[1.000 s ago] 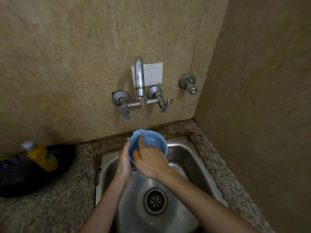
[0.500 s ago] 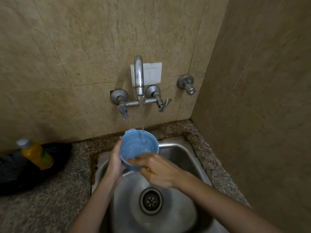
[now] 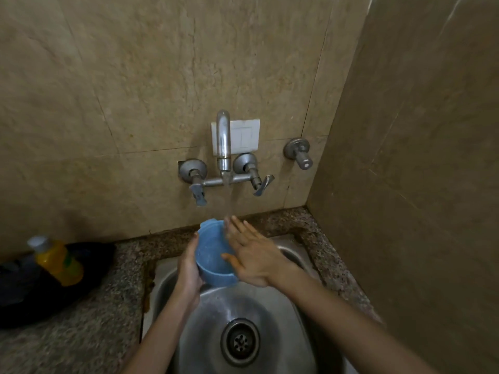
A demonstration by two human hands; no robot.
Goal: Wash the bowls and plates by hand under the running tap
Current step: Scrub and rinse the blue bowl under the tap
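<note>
A blue plastic bowl (image 3: 212, 256) hangs over the back of the steel sink (image 3: 294, 255), tilted with its mouth toward me. My left hand (image 3: 189, 271) grips its left wall and underside. My right hand (image 3: 252, 253) lies flat with straight fingers over the bowl's right rim, fingertips under the thin stream from the chrome tap (image 3: 223, 147). The thumb reaches into the bowl. Water runs down from the spout onto the fingers and the bowl's far edge.
A yellow bottle (image 3: 55, 259) with a grey cap lies on a dark bag (image 3: 24, 292) on the granite counter (image 3: 89, 338) at left. The drain (image 3: 239, 342) sits in the sink's middle. Tiled walls close in behind and at right; a separate valve (image 3: 299, 153) juts out right of the tap.
My right hand has come off the bowl's near rim and now lies flat across its right side under the stream. The bowl has tilted more toward me.
</note>
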